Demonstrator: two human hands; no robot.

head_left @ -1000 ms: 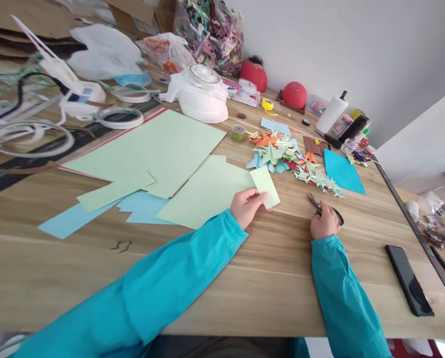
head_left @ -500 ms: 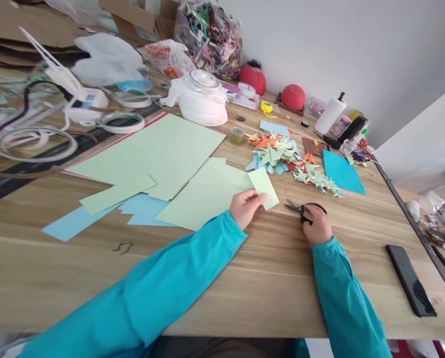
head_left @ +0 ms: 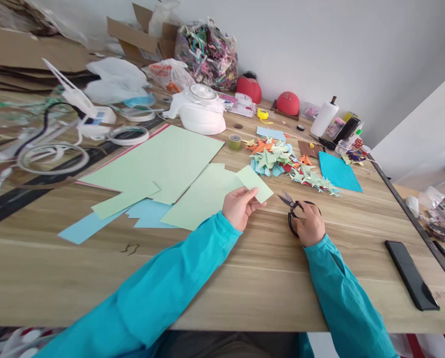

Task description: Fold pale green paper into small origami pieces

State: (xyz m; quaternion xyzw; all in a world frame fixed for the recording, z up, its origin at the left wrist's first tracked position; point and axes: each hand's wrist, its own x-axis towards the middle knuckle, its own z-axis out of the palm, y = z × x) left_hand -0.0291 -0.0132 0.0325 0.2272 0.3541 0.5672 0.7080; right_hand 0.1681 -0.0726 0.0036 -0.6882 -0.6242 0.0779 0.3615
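My left hand pinches a small light green paper rectangle by its lower left side. In my right hand is a pair of black-handled scissors, with fingers around the loops and the blades pointing left toward the paper, apart from it. Under and beside my left wrist lies a larger light green sheet. Farther left are a big green sheet, a green strip and blue paper pieces. Beyond my hands sits a pile of folded paper stars in several colours.
A phone lies at the right. Behind the stars are a turquoise sheet, a ribbon spool and a yellow tape measure. White tape rolls, a glue gun and bags stand at the left and back.
The scissors have been lifted and turned in my right hand, which moved slightly left. The green paper in my left hand has tilted and shifted a little left.
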